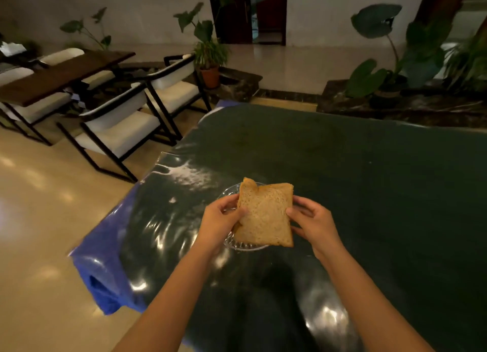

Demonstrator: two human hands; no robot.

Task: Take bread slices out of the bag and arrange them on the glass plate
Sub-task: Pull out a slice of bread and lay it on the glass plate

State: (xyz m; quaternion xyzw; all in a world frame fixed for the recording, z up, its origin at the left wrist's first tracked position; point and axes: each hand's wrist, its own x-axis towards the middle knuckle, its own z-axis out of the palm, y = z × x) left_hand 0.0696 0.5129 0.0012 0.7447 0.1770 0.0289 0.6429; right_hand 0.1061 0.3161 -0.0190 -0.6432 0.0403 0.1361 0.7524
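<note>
A brown bread slice is held flat between both hands just above the glass plate. My left hand pinches its left edge and my right hand grips its right edge. A second slice edge peeks out behind the top left corner, and I cannot tell whether it is a separate slice. Most of the plate is hidden under the bread; only its ribbed rim shows at the left and bottom. No bread bag is in view.
The plate sits near the left side of a dark green table covered in shiny plastic, with a blue cloth hanging off the left edge. White chairs, a wooden table and potted plants stand beyond.
</note>
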